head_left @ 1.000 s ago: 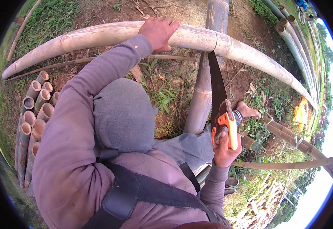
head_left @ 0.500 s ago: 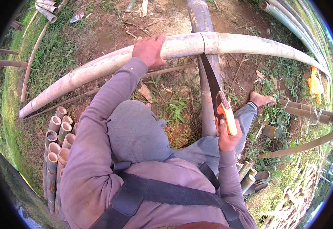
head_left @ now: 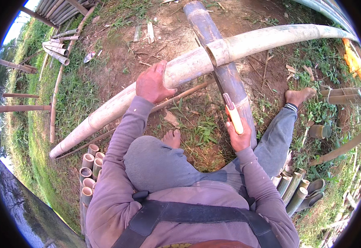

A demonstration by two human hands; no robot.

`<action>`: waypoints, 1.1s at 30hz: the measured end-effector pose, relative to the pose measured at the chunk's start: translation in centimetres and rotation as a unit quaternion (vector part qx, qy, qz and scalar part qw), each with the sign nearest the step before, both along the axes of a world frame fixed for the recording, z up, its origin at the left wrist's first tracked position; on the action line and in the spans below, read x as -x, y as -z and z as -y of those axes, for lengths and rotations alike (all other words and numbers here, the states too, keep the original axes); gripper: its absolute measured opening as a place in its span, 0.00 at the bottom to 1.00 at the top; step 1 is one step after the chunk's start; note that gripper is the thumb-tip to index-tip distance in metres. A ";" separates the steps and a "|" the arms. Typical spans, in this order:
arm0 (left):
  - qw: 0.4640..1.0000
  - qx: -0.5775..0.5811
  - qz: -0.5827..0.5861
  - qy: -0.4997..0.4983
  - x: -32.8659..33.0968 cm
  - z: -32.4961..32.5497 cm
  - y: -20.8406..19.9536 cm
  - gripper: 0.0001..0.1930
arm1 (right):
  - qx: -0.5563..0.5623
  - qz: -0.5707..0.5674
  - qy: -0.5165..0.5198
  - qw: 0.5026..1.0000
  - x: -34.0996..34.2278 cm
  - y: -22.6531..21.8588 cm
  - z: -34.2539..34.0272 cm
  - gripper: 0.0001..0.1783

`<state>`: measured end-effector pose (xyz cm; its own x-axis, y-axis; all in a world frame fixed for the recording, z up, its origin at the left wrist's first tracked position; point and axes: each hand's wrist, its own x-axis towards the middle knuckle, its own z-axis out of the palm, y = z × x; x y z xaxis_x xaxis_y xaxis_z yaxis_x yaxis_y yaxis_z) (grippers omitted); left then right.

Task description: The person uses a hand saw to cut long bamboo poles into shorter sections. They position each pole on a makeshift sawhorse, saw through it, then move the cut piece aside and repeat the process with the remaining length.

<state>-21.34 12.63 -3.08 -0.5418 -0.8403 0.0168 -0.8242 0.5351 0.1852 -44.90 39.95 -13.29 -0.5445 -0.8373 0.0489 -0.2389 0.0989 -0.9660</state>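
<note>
My left hand [head_left: 152, 84] is wrapped over a long pale bamboo pole [head_left: 114, 104] and grips it left of the cut. My right hand [head_left: 238, 135] is closed round the orange handle of a handsaw [head_left: 233, 116], its dark blade nearly edge-on and reaching up to the cut. There the pole has parted: the cut end of the right-hand bamboo length [head_left: 267, 40] shows its rim and lies out of line with the left length. Beneath the cut runs a thick grey bamboo log [head_left: 232, 80], crossing the pole.
Short cut bamboo pieces [head_left: 87, 160] stand bundled at lower left, and more bamboo pieces [head_left: 292, 188] lie at lower right beside dark shoes [head_left: 312, 194]. My bare foot [head_left: 300, 96] rests right of the log. An orange-yellow cloth-like thing [head_left: 352, 60] lies far right.
The pole has come apart at the saw cut, and its left length now slopes down to the left. My right hand and the saw have drawn back from the pole slightly. The view has shifted.
</note>
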 end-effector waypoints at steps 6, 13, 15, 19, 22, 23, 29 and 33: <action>0.999 0.017 -0.039 0.029 -1.2 -4.1 -5.0 0.52 | -0.179 -0.235 -0.182 0.938 -0.8 1.9 -4.7 0.29; 0.997 -0.001 -0.067 0.045 -4.6 -10.0 -9.3 0.50 | 0.155 -0.100 -0.102 0.978 -2.3 -10.6 4.4 0.31; 0.998 0.013 -0.043 0.051 -4.2 -11.0 -10.2 0.49 | 0.118 -0.055 -0.138 0.982 -2.7 -12.2 6.5 0.27; 0.980 0.119 -0.159 0.036 -7.9 -13.5 -9.8 0.52 | 0.138 0.228 -0.160 0.950 -4.8 -16.0 6.2 0.25; 0.867 0.389 -0.286 -0.126 -13.9 -16.5 -8.5 0.46 | 0.134 0.102 -0.074 0.983 1.9 -15.7 6.9 0.32; 0.792 0.466 -0.322 -0.228 -17.4 -17.6 -6.5 0.44 | 0.141 0.130 -0.013 0.981 2.5 -17.7 7.0 0.31; 0.234 0.044 -0.930 -0.279 -26.3 -17.6 3.3 0.45 | 0.240 0.238 0.066 0.939 23.9 -21.6 7.5 0.25; 0.133 0.022 -0.970 -0.202 -25.2 -14.8 4.4 0.46 | 0.268 0.149 0.181 0.935 21.1 -22.2 8.3 0.30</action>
<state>3.81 27.44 -7.49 0.6078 -0.7699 -0.1946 0.7886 0.5562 0.2623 -66.01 31.65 8.95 -0.8437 -0.4946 0.2089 0.0044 -0.3954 -0.9185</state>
